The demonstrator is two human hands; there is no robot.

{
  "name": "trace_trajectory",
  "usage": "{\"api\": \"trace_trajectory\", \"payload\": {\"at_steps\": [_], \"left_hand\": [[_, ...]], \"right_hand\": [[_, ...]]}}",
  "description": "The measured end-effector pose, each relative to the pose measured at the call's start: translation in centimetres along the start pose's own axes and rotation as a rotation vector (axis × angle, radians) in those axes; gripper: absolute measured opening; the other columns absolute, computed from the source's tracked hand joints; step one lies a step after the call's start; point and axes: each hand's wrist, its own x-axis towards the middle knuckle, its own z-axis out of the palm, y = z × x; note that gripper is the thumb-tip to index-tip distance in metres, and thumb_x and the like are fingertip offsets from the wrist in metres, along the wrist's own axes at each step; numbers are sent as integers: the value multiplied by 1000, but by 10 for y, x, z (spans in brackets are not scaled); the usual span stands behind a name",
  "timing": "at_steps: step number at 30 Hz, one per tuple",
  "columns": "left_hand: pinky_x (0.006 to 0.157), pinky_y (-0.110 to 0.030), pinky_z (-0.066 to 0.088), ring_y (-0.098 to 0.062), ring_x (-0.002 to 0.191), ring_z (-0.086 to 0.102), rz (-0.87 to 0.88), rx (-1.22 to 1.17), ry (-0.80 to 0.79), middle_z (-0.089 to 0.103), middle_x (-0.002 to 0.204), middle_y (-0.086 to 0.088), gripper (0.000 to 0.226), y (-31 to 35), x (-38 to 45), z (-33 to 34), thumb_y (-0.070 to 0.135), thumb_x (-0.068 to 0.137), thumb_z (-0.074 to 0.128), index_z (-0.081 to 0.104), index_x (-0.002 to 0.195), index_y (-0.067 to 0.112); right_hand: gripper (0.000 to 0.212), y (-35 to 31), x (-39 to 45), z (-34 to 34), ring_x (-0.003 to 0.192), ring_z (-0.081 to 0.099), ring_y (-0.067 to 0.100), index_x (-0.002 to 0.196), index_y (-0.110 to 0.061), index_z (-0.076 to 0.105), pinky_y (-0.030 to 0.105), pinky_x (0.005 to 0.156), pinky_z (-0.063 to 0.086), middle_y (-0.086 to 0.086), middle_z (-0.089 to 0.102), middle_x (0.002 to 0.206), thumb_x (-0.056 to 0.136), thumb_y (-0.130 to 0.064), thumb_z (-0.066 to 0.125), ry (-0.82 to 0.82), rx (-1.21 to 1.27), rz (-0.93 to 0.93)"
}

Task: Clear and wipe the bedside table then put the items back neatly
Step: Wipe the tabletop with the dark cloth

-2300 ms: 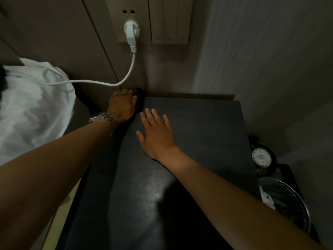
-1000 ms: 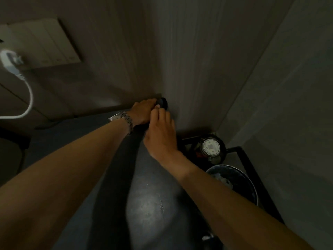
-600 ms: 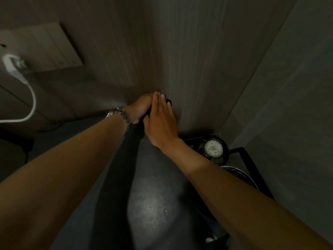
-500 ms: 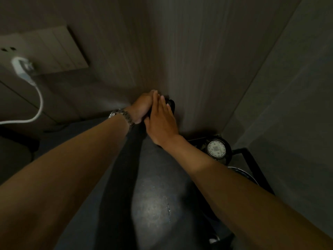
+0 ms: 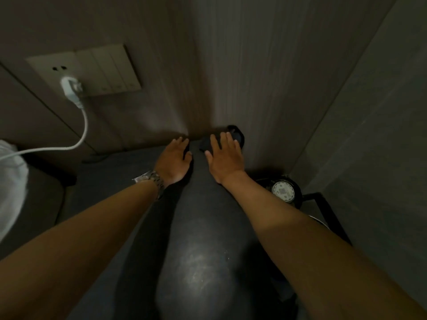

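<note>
1. The right hand (image 5: 225, 159) lies flat with straight fingers on a small black rounded object (image 5: 233, 137), too dark to identify, at the far corner of the dark matte bedside table (image 5: 198, 262).
2. The left hand (image 5: 173, 161), palm down just beside it, has fingers relaxed on the tabletop, gripping nothing; a silver metal wristwatch (image 5: 151, 180) circles its wrist.
3. A white plug and cable (image 5: 74, 93) hangs from the beige wall socket panel (image 5: 92, 68).

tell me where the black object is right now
In the head view, the black object lies at the table's far right corner against the wall, partly under the right hand's fingertips.
</note>
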Motion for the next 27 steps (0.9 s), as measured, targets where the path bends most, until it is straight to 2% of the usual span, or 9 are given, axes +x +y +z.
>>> {"api": "trace_trajectory", "payload": {"at_steps": [2, 6, 10, 19, 27], "left_hand": [[123, -33, 6, -26, 153, 4, 7, 83, -53, 8, 166, -7, 59, -2, -14, 0, 35, 106, 35, 17, 158, 14], [122, -32, 2, -26, 153, -1, 2, 119, -79, 1, 166, -7, 60, 3, -49, 2, 35, 106, 33, 11, 158, 15], [123, -34, 4, -26, 153, -4, 6, 96, -136, -3, 166, -4, 62, 2, -83, 7, 38, 106, 34, 8, 159, 16], [122, -32, 1, -26, 152, -7, 83, 215, -140, -7, 166, -5, 64, -2, -140, 19, 36, 107, 28, -1, 158, 11], [122, -32, 5, -23, 153, -5, 75, 167, -136, -5, 166, -5, 63, -2, -186, 25, 34, 107, 29, 1, 158, 9]], "right_hand": [[60, 0, -1, -1, 153, -9, 25, 159, -19, -3, 43, 123, -2, 11, -6, 166, 106, -46, 9, -6, 2, 57], [59, -5, -7, 1, 153, -7, 27, 158, -19, -6, 43, 124, 3, 11, -10, 165, 107, -42, 12, 7, 93, 152], [60, -6, -18, 5, 150, 11, 34, 158, -19, -7, 41, 121, 15, 16, -3, 165, 108, -40, 19, 35, 297, 284], [63, -12, -95, 13, 140, 30, 37, 158, -9, -2, 44, 119, 21, 21, 17, 160, 107, -38, 23, 70, 283, 332], [65, -15, -191, 23, 131, 38, 36, 158, -8, 1, 42, 107, 33, 20, 27, 154, 106, -39, 26, 96, 276, 363]]}}
